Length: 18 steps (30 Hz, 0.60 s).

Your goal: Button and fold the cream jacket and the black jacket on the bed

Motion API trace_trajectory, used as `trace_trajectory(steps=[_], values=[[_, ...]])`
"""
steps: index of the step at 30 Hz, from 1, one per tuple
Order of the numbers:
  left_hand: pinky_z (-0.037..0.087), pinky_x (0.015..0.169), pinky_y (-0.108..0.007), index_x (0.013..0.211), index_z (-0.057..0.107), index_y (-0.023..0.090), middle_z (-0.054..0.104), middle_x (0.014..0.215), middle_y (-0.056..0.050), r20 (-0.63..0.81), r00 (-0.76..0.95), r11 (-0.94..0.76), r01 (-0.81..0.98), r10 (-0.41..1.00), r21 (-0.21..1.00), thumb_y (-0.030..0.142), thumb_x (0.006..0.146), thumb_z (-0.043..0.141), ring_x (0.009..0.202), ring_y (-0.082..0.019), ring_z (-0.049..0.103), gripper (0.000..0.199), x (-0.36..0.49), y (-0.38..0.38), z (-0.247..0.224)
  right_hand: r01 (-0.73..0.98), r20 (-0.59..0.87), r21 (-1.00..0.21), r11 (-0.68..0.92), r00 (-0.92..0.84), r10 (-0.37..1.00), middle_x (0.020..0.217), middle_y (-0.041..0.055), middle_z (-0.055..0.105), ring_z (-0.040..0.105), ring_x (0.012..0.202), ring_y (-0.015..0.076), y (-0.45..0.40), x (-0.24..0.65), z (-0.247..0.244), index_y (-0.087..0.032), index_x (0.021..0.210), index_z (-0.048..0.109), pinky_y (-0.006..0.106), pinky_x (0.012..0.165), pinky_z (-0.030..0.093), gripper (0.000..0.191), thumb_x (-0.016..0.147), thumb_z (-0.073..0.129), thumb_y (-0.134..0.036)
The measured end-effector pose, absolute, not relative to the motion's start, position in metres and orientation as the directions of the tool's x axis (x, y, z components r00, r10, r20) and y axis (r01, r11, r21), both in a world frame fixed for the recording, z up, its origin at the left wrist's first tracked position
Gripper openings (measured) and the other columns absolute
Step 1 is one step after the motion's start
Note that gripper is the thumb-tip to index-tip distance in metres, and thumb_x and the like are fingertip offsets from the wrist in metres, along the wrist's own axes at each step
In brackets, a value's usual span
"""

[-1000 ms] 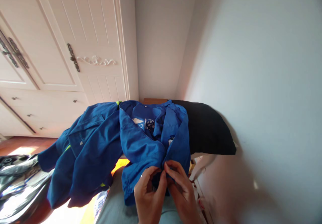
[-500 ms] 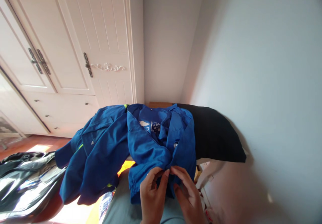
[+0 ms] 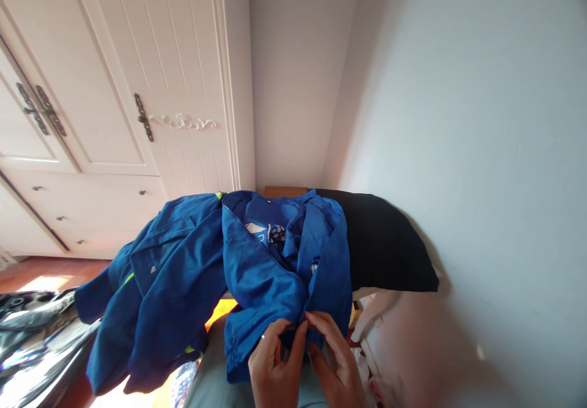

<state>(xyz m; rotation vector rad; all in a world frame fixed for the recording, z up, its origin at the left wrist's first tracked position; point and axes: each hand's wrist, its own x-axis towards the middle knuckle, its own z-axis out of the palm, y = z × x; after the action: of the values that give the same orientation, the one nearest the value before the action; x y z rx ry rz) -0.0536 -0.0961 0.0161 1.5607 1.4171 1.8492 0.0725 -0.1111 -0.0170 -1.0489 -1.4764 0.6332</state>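
A blue jacket (image 3: 257, 267) with a gathered hem lies in front of me, its collar end away from me and a printed patch showing inside the neck. My left hand (image 3: 277, 359) pinches the jacket's front edge near the bottom. Beside it, my right hand (image 3: 334, 353) pinches the opposite front edge, and the fingertips of both hands nearly meet. Whatever small fastening may be between the fingers is hidden. Left of this jacket hangs a darker blue garment (image 3: 169, 285) with yellow-green trim.
Black cloth (image 3: 389, 237) is draped on the right, beside a pale wall (image 3: 458, 120). A white wardrobe (image 3: 183, 59) with dark metal handles stands behind on the left. Heaped dark and grey items (image 3: 41, 334) lie at the lower left.
The view has shifted slightly, so the wardrobe and clothes appear farther left. Both hands still pinch the jacket's front edges and sit a little lower in view.
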Motion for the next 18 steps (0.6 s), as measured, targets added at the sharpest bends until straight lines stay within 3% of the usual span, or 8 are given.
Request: trace_trajectory(steps=[4,7,12,18], values=[[0.061,0.058,-0.026,0.076,0.075,0.018,0.074,0.068,-0.005,0.514,-0.356,-0.414,0.322,0.781,0.851,0.044,0.078,0.075,0.054,-0.019,0.069,0.026,-0.058,-0.095,0.013,0.245,0.49,-0.854,0.459,0.083,0.868,0.126,0.0057,0.067,0.064,0.118,0.0208,-0.111,0.068,-0.021,-0.031,0.129,0.065,0.031,0.1,0.053,0.043,0.089,0.057,-0.02],[0.062,0.059,-0.027,0.078,0.077,0.018,0.075,0.07,-0.006,0.406,-0.383,-0.343,0.223,0.83,0.912,0.048,0.074,0.077,0.059,-0.022,0.072,0.03,-0.062,-0.094,0.007,0.222,0.491,-0.858,0.463,0.087,0.867,0.125,0.0068,0.067,0.065,0.115,0.0219,-0.112,0.066,-0.027,-0.032,0.131,0.064,0.033,0.098,0.054,0.042,0.091,0.056,-0.025],[0.063,0.061,-0.029,0.082,0.076,0.016,0.076,0.074,-0.007,0.17,-0.424,-0.226,-0.084,0.89,0.971,0.051,0.064,0.084,0.067,-0.025,0.074,0.04,-0.068,-0.09,0.002,0.11,0.361,-0.933,0.344,0.266,0.894,0.11,0.0113,0.073,0.071,0.1,0.0241,-0.117,0.073,-0.035,-0.026,0.127,0.067,0.034,0.087,0.06,0.039,0.092,0.059,-0.041],[0.061,0.062,-0.027,0.076,0.073,0.016,0.072,0.068,-0.004,0.069,-0.469,-0.181,-0.199,0.88,0.963,0.058,0.06,0.084,0.066,-0.022,0.071,0.046,-0.056,-0.091,0.01,0.009,0.252,-0.963,0.27,0.387,0.887,0.096,0.0107,0.074,0.072,0.082,0.0229,-0.12,0.085,-0.038,-0.025,0.117,0.071,0.033,0.077,0.061,0.041,0.086,0.066,-0.051]])
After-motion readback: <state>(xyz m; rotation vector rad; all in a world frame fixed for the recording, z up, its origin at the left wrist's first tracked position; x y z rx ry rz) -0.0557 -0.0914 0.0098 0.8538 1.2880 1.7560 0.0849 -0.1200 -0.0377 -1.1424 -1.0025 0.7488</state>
